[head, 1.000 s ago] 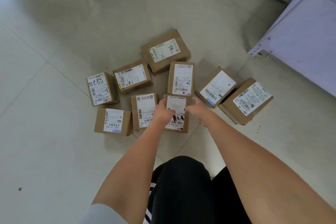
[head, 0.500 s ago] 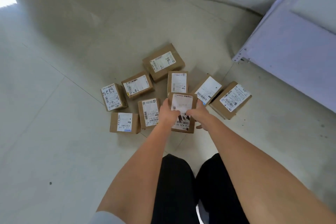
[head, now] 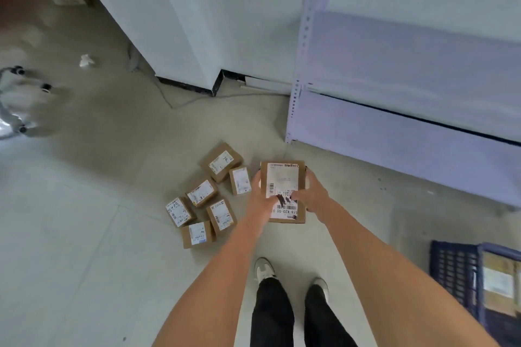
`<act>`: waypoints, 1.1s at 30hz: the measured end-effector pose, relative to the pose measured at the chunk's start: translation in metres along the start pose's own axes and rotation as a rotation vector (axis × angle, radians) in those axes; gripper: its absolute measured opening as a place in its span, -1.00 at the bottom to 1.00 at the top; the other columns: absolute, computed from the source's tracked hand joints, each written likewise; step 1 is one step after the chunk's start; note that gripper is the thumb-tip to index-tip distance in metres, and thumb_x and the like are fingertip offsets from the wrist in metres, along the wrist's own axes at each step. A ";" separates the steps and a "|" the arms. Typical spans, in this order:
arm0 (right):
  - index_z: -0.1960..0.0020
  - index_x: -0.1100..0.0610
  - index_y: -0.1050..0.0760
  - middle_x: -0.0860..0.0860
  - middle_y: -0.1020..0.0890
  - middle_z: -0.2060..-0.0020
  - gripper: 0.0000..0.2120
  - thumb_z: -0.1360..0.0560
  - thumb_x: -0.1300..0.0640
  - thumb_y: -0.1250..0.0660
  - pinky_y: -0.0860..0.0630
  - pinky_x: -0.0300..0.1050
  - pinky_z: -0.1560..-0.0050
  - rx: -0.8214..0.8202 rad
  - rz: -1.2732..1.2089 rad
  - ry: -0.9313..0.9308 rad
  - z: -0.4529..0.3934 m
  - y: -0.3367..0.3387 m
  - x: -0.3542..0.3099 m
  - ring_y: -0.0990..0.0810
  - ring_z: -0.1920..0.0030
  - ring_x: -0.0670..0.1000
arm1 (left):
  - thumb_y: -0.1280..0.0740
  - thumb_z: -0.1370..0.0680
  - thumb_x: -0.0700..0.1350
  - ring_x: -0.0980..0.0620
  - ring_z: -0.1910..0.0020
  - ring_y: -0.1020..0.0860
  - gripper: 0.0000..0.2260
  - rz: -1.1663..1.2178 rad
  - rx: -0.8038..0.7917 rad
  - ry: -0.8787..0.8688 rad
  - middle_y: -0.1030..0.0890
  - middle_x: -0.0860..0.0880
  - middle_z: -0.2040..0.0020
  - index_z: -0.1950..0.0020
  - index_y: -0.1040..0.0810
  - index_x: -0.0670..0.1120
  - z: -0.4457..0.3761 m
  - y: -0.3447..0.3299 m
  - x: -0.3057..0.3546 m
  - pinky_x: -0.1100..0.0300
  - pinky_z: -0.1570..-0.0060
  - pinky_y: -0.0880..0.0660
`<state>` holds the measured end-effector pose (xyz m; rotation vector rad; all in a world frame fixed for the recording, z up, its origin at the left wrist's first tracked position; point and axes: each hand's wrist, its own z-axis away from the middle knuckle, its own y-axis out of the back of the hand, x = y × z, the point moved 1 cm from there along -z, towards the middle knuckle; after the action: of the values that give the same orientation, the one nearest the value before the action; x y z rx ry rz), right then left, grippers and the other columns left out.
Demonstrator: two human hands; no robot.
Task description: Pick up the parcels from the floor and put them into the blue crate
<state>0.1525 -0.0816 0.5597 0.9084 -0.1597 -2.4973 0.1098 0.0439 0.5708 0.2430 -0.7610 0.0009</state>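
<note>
While we look down past our black trouser legs (head: 272, 315) and pale shoes (head: 263, 269) on the light tiled floor (head: 84, 276), both bare forearms reach forward and meet at one held parcel (head: 282, 191), a brown cardboard box with a white shipping label facing up; our left hand (head: 260, 197) grasps its left edge with the thumb curled onto the label, and our right hand (head: 311, 194) grips the right edge, thumb pressed across the label's lower part, so the box hangs in the air above the floor; low at the right edge we see the blue crate (head: 454, 270), its lattice wall dark, with at least one labelled carton already lying inside; just left of the lifted box six more parcels (head: 210, 194) lie clustered on the floor, labels up, one marked with handwritten digits; farther off a pale lilac shelving unit (head: 408, 110) stands to the right, a white cabinet (head: 197, 22) rises behind, a thin cable (head: 169, 101) trails beside its base, and a blurred wheeled frame (head: 19, 98) shows at the far left.
</note>
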 end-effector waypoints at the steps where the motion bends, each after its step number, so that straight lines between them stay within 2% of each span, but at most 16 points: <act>1: -0.53 -0.07 -0.02 0.13 -0.49 -0.27 -0.19 -0.41 0.33 -0.28 -0.49 -0.04 -0.05 0.021 -0.028 0.004 0.016 0.017 0.002 -0.50 -0.15 0.13 | -0.27 -0.51 -0.35 -0.08 -0.19 -0.48 -0.32 -0.014 -0.021 -0.037 -0.47 -0.04 -0.28 -0.52 -0.06 0.06 0.012 -0.012 0.009 0.06 -0.10 -0.47; 2: -0.52 -0.07 -0.03 0.11 -0.51 -0.20 -0.20 -0.41 0.35 -0.28 -0.49 -0.01 -0.10 0.045 -0.051 0.017 0.030 0.035 0.005 -0.50 -0.16 0.13 | -0.27 -0.50 -0.35 -0.09 -0.20 -0.49 -0.30 -0.034 -0.040 -0.072 -0.47 -0.05 -0.31 -0.52 -0.05 0.06 0.020 -0.027 0.017 0.02 -0.12 -0.49; 4: -0.52 -0.08 -0.03 0.06 -0.51 -0.07 -0.20 -0.42 0.37 -0.27 -0.48 -0.02 -0.05 0.104 -0.105 0.041 0.057 0.074 0.017 -0.51 -0.08 0.12 | -0.29 -0.48 -0.36 -0.12 -0.20 -0.52 -0.27 -0.082 -0.071 -0.131 -0.50 -0.09 -0.31 -0.52 -0.05 0.07 0.039 -0.061 0.028 -0.07 -0.17 -0.50; 7: -0.51 -0.11 -0.03 0.04 -0.52 -0.11 -0.18 -0.41 0.39 -0.27 -0.52 -0.01 -0.05 0.192 -0.193 0.096 0.098 0.132 0.052 -0.51 -0.08 0.11 | -0.31 -0.44 -0.42 -0.11 -0.19 -0.54 -0.22 -0.093 -0.125 -0.214 -0.54 -0.12 -0.27 -0.51 -0.09 0.11 0.072 -0.123 0.035 -0.11 -0.19 -0.49; 8: -0.51 -0.12 -0.02 0.05 -0.52 -0.11 -0.18 -0.42 0.38 -0.27 -0.51 -0.04 0.02 0.225 -0.199 0.098 0.115 0.154 0.069 -0.50 -0.07 0.11 | -0.31 -0.44 -0.43 -0.10 -0.19 -0.54 -0.21 -0.107 -0.152 -0.238 -0.54 -0.11 -0.26 -0.50 -0.10 0.12 0.085 -0.147 0.033 -0.12 -0.20 -0.49; 10: -0.51 -0.14 0.01 0.08 -0.50 -0.13 -0.19 -0.44 0.34 -0.27 -0.45 -0.09 0.12 0.313 -0.178 0.084 0.147 0.197 0.113 -0.49 -0.06 0.12 | -0.32 -0.43 -0.43 -0.07 -0.18 -0.53 -0.21 -0.138 -0.216 -0.297 -0.54 -0.08 -0.25 -0.50 -0.11 0.13 0.116 -0.203 0.028 -0.11 -0.21 -0.49; 12: -0.51 -0.17 0.04 0.13 -0.49 -0.21 -0.21 -0.47 0.31 -0.23 -0.52 -0.07 0.08 0.387 -0.173 0.079 0.180 0.241 0.163 -0.53 -0.06 0.15 | -0.33 -0.43 -0.42 -0.02 -0.10 -0.52 -0.21 -0.185 -0.253 -0.338 -0.53 -0.04 -0.18 -0.50 -0.11 0.11 0.157 -0.261 0.022 -0.04 -0.18 -0.51; 14: -0.51 -0.20 0.05 0.18 -0.48 -0.26 -0.26 -0.50 0.31 -0.14 -0.58 0.04 -0.03 0.433 -0.148 0.103 0.213 0.285 0.211 -0.57 -0.08 0.20 | -0.34 -0.43 -0.41 -0.03 -0.02 -0.52 -0.21 -0.211 -0.270 -0.358 -0.52 -0.08 -0.07 -0.51 -0.10 0.10 0.199 -0.319 0.012 0.02 -0.09 -0.53; 19: -0.51 -0.21 0.12 0.21 -0.51 -0.15 -0.24 -0.49 0.32 -0.09 -0.57 0.07 0.03 0.550 -0.034 0.103 0.296 0.389 0.326 -0.58 -0.02 0.22 | -0.34 -0.43 -0.43 -0.07 -0.04 -0.55 -0.20 -0.193 -0.415 -0.384 -0.53 -0.05 -0.03 -0.49 -0.11 0.15 0.299 -0.454 -0.018 0.01 -0.02 -0.55; 21: -0.51 -0.19 0.15 0.21 -0.55 -0.06 -0.22 -0.50 0.35 -0.09 -0.56 -0.01 0.20 0.574 -0.031 0.073 0.323 0.422 0.364 -0.57 0.08 0.18 | -0.36 -0.44 -0.39 -0.09 -0.07 -0.57 -0.19 -0.208 -0.471 -0.381 -0.53 -0.09 -0.06 -0.48 -0.09 0.20 0.330 -0.499 -0.025 -0.07 -0.05 -0.57; 22: -0.51 -0.20 0.16 0.21 -0.56 -0.05 -0.22 -0.51 0.35 -0.10 -0.56 -0.01 0.20 0.582 -0.050 0.048 0.333 0.436 0.382 -0.58 0.08 0.18 | -0.38 -0.44 -0.37 -0.10 -0.08 -0.57 -0.18 -0.226 -0.489 -0.375 -0.52 -0.11 -0.10 -0.47 -0.08 0.24 0.343 -0.519 -0.028 -0.11 -0.05 -0.57; 24: -0.50 -0.23 0.17 0.22 -0.57 -0.10 -0.22 -0.52 0.31 -0.14 -0.59 0.11 0.00 0.611 -0.088 0.026 0.348 0.465 0.413 -0.61 0.01 0.21 | -0.40 -0.44 -0.33 -0.11 -0.11 -0.56 -0.17 -0.268 -0.507 -0.372 -0.49 -0.13 -0.17 -0.46 -0.08 0.28 0.361 -0.558 -0.031 -0.14 -0.06 -0.57; 26: -0.51 -0.22 0.16 0.22 -0.56 -0.16 -0.24 -0.53 0.27 -0.15 -0.55 0.17 -0.12 0.634 -0.115 0.022 0.357 0.495 0.437 -0.60 -0.05 0.23 | -0.40 -0.44 -0.32 -0.08 -0.13 -0.53 -0.18 -0.319 -0.523 -0.393 -0.47 -0.11 -0.21 -0.48 -0.08 0.24 0.373 -0.595 -0.031 -0.10 -0.09 -0.56; 30: -0.54 -0.07 0.09 0.18 -0.49 -0.29 -0.27 -0.53 0.29 -0.20 -0.51 0.04 -0.16 0.636 -0.222 0.020 0.360 0.552 0.477 -0.56 -0.15 0.23 | -0.38 -0.47 -0.33 0.01 -0.07 -0.46 -0.22 -0.375 -0.559 -0.417 -0.44 -0.08 -0.16 -0.51 -0.08 0.15 0.379 -0.669 -0.025 0.07 -0.01 -0.54; 31: -0.54 -0.08 0.09 0.19 -0.48 -0.31 -0.23 -0.50 0.30 -0.23 -0.52 0.05 -0.17 0.630 -0.241 0.020 0.356 0.567 0.486 -0.57 -0.13 0.22 | -0.37 -0.47 -0.34 0.02 -0.07 -0.44 -0.23 -0.370 -0.572 -0.416 -0.43 -0.07 -0.14 -0.52 -0.08 0.13 0.379 -0.687 -0.023 0.10 0.01 -0.51; 33: -0.53 -0.15 0.07 0.16 -0.48 -0.32 -0.17 -0.45 0.27 -0.29 -0.55 0.16 -0.14 0.605 -0.285 0.019 0.342 0.597 0.505 -0.59 -0.11 0.19 | -0.35 -0.48 -0.36 -0.02 -0.14 -0.44 -0.24 -0.346 -0.595 -0.384 -0.43 -0.08 -0.20 -0.52 -0.07 0.10 0.377 -0.720 -0.020 0.07 -0.07 -0.49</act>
<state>-0.1654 -0.8629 0.6901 1.2588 -0.8702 -2.7462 -0.0982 -0.7369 0.6635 -0.2026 -1.0546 -0.6067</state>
